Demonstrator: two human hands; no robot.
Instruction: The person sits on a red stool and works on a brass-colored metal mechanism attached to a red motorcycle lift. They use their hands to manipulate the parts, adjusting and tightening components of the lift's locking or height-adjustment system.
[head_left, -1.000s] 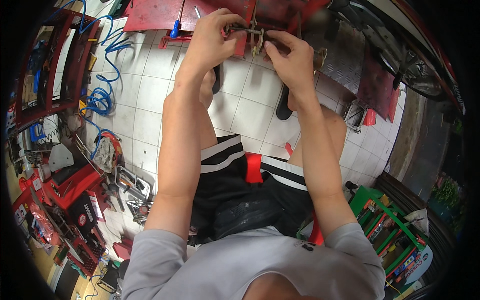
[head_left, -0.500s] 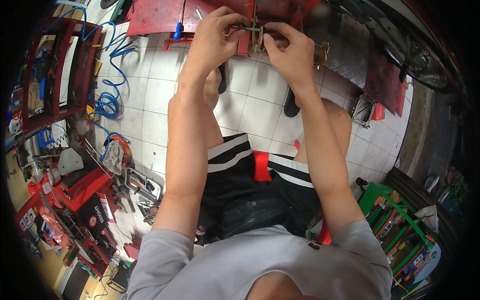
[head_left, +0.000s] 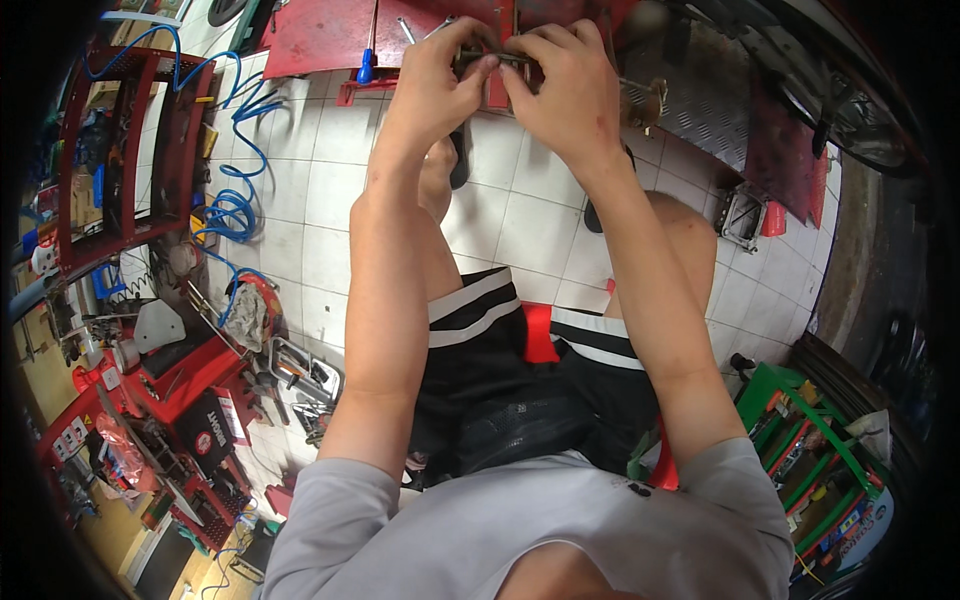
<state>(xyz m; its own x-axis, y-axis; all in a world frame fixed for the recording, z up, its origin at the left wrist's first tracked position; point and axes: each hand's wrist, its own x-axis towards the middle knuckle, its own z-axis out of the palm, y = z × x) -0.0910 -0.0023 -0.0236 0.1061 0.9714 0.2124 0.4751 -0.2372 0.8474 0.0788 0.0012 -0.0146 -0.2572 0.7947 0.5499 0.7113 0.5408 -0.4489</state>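
At the far red work surface (head_left: 315,40), my left hand (head_left: 438,88) pinches a thin, dull metal rod (head_left: 510,58) between thumb and fingers. Close beside it, my right hand (head_left: 572,95) has its thumb and bent fingers on the same rod, and the two thumbs nearly meet. My fingers cover most of the rod, so its ends and exact kind are hidden. Left of my left hand lies a screwdriver with a blue handle (head_left: 365,70). A chrome wrench (head_left: 406,30) rests nearby.
A coiled blue air hose (head_left: 232,215) runs over the tiled floor on the left, past a red shelf rack (head_left: 65,200). A green tool rack (head_left: 765,395) stands at the lower right. A diamond-plate metal sheet (head_left: 690,95) lies right of my hands.
My right hand has moved up and left, closer to my left hand, and its fingers now cover more of the metal part. The whole view has shifted slightly.
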